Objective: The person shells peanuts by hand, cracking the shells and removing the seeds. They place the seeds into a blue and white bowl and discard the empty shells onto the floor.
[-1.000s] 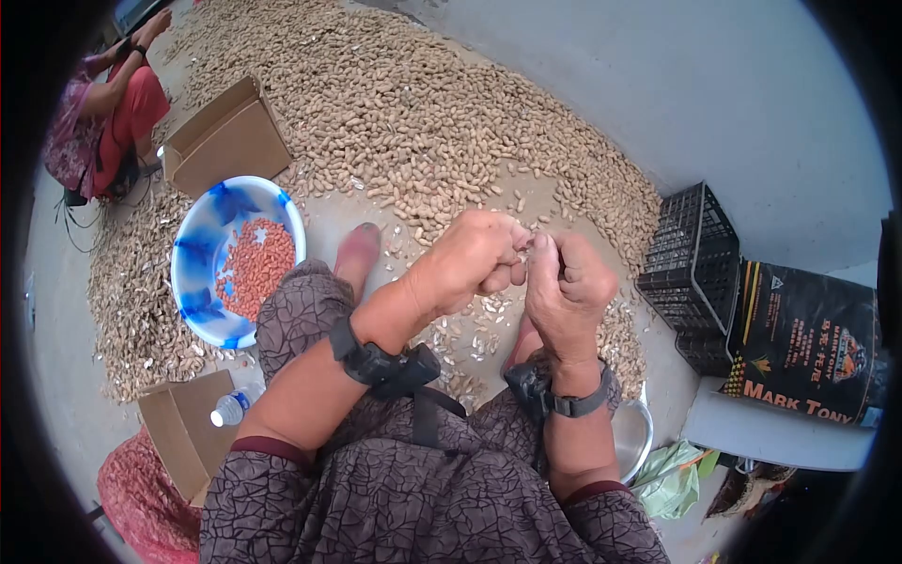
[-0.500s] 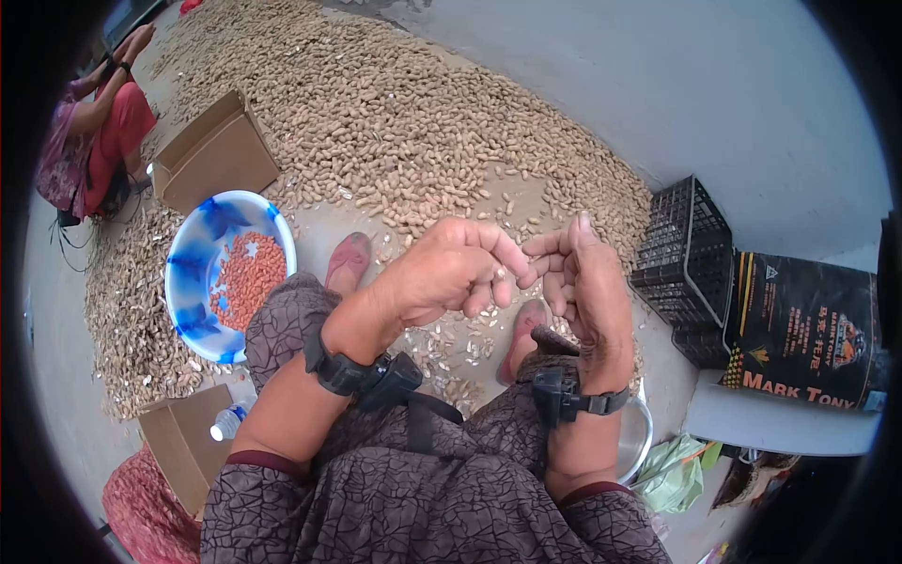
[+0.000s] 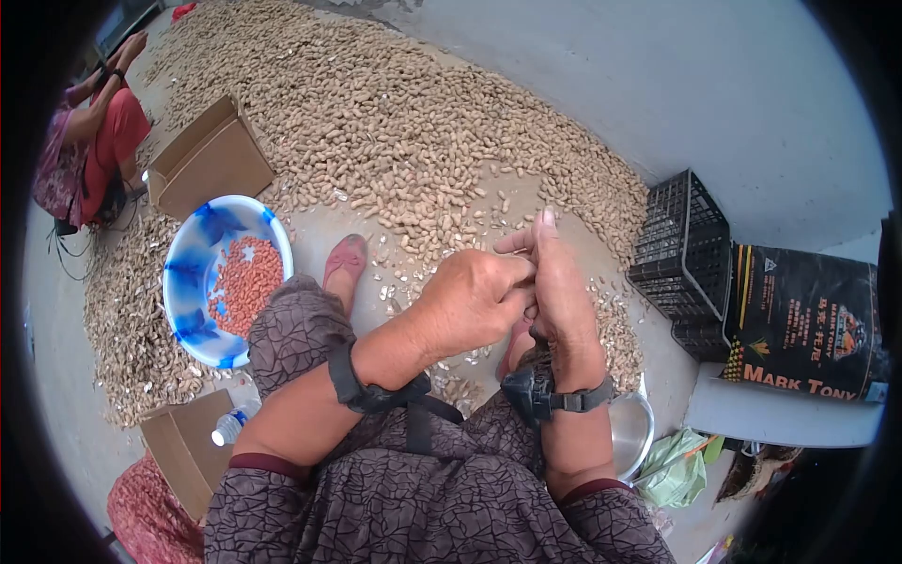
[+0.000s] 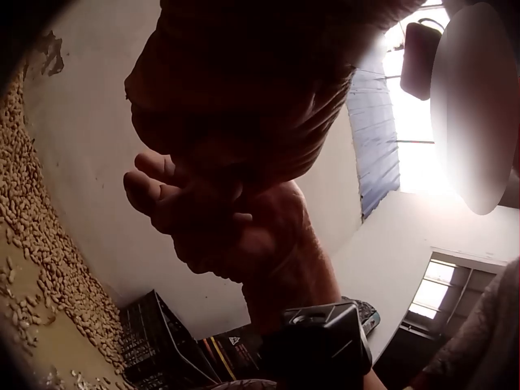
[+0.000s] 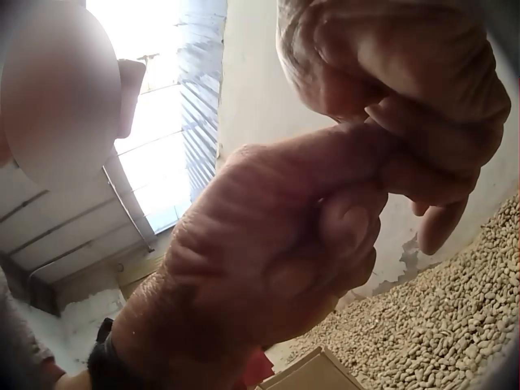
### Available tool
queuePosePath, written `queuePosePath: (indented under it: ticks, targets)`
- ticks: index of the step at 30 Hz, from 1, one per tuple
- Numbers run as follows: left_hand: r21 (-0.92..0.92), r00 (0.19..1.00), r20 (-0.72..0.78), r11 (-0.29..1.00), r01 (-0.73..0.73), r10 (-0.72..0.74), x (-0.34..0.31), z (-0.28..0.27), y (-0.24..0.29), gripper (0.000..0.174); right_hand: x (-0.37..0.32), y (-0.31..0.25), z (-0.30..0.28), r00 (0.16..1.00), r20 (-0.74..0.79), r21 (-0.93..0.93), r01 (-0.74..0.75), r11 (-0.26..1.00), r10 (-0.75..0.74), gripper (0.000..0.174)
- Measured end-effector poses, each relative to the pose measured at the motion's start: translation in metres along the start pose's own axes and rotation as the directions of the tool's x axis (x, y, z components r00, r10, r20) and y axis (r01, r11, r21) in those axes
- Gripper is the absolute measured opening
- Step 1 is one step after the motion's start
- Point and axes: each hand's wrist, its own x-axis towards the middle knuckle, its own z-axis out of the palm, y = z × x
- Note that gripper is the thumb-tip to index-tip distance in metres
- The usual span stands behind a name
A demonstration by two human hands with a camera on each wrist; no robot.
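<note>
In the head view the left hand [image 3: 474, 301], fingers curled, touches the palm side of the right hand [image 3: 567, 287]. The right hand's thumb points up and one finger extends to the left; its lower fingers are mostly covered. Whatever lies between the hands is hidden. The left wrist view shows the left hand [image 4: 236, 97] dark above the right hand [image 4: 236, 231]. From the right wrist, the left hand's [image 5: 276, 236] fingertips meet the bent fingers of the right hand [image 5: 406, 89]. Unshelled peanuts [image 3: 376, 122] cover the floor beyond.
A blue-and-white basin [image 3: 188, 273] with reddish kernels [image 3: 246, 287] stands left of the knees, between two cardboard boxes [image 3: 221, 169]. Black crates [image 3: 681, 249] and a black sack [image 3: 803, 320] stand right. A metal bowl [image 3: 631, 432] is by the right forearm. Another person [image 3: 94, 150] crouches far left.
The hands first separated slightly and their fingers spread, showing a small pale piece at the left fingertips. Now the left hand has moved right against the right palm, its fingers curled, and that piece is hidden.
</note>
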Motion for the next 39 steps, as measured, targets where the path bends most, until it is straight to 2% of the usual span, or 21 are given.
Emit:
queuePosePath:
  ticks: [2,3,5,6,7,8,9,10,12,13,16,20,22,26,28,35,37,39]
  targets:
    - [0.215,0.997,-0.063,0.976,-0.034,0.049,0.000,0.004,-0.008,0.009,0.008,0.012,0.004,0.998,0.020,0.044,0.052,0.998,-0.053,0.056]
    - [0.215,0.997,-0.064,0.976,-0.036,0.051,0.000,0.004,-0.009,0.009,0.005,0.009,0.003,0.998,0.019,0.043,0.053,0.998,-0.054,0.056]
    - [0.093,0.999,-0.054,0.996,0.006,-0.001,0.001,0.000,-0.011,0.010,-0.003,-0.001,0.000,0.990,0.139,0.150,-0.055,0.987,0.034,0.053]
    - [0.097,0.998,-0.061,0.995,0.001,0.004,0.002,-0.004,-0.008,0.010,-0.004,-0.005,-0.004,0.989,0.143,0.148,-0.047,0.988,0.026,0.053]
    - [-0.291,0.978,-0.057,0.941,0.174,-0.198,0.004,-0.010,-0.002,0.011,-0.005,-0.009,-0.008,0.982,0.181,0.248,0.008,0.969,-0.054,0.051]
    - [-0.629,0.926,0.027,0.714,0.309,-0.377,0.004,-0.015,0.004,0.013,-0.007,-0.012,-0.010,0.969,0.210,0.350,0.054,0.935,-0.134,0.049]
    - [-0.732,0.916,0.056,0.607,0.308,-0.398,0.005,-0.022,0.006,0.014,-0.011,-0.016,-0.008,0.970,0.120,0.337,0.162,0.927,-0.213,0.034]
    - [-0.729,0.918,0.050,0.614,0.302,-0.392,0.005,-0.024,0.004,0.014,-0.012,-0.016,-0.008,0.967,0.122,0.339,0.170,0.925,-0.223,0.034]
    - [-0.890,0.929,0.019,0.417,0.184,-0.370,0.004,-0.022,-0.007,0.012,-0.015,-0.015,-0.007,0.959,0.052,0.189,0.266,0.945,-0.280,0.021]
    - [-0.897,0.936,0.006,0.413,0.160,-0.351,0.005,-0.020,-0.010,0.012,-0.015,-0.012,-0.005,0.967,0.038,0.249,0.234,0.940,-0.251,0.016]
    - [-0.924,0.949,0.036,0.352,0.151,-0.314,0.005,-0.018,-0.011,0.012,-0.015,-0.009,-0.002,0.956,0.003,0.208,0.287,0.935,-0.294,0.012]
    - [-0.889,0.956,0.009,0.436,0.142,-0.295,0.005,-0.018,-0.004,0.012,-0.018,-0.010,-0.004,0.949,-0.020,0.190,0.312,0.931,-0.315,0.007]
    - [-0.771,0.943,-0.009,0.602,0.205,-0.332,0.006,-0.017,-0.006,0.012,-0.019,-0.009,-0.004,0.909,-0.062,0.139,0.417,0.898,-0.412,0.005]
    - [-0.751,0.945,0.055,0.610,0.252,-0.323,0.002,-0.020,-0.011,0.011,-0.020,-0.006,-0.004,0.888,-0.126,0.115,0.457,0.882,-0.443,0.007]
    - [-0.798,0.933,0.161,0.513,0.315,-0.323,0.001,-0.019,-0.013,0.011,-0.019,-0.005,-0.006,0.866,-0.140,0.093,0.494,0.864,-0.480,0.007]
    - [-0.815,0.952,0.094,0.527,0.242,-0.291,0.001,-0.017,-0.009,0.013,-0.019,-0.011,-0.010,0.896,-0.094,0.221,0.444,0.868,-0.434,0.014]
    - [-0.771,0.963,0.063,0.600,0.214,-0.262,0.001,-0.019,-0.007,0.013,-0.022,-0.013,-0.010,0.924,0.030,0.277,0.358,0.892,-0.381,0.016]
    - [-0.786,0.958,0.076,0.575,0.227,-0.275,0.001,-0.020,-0.007,0.014,-0.021,-0.013,-0.010,0.934,0.035,0.266,0.333,0.905,-0.354,0.014]
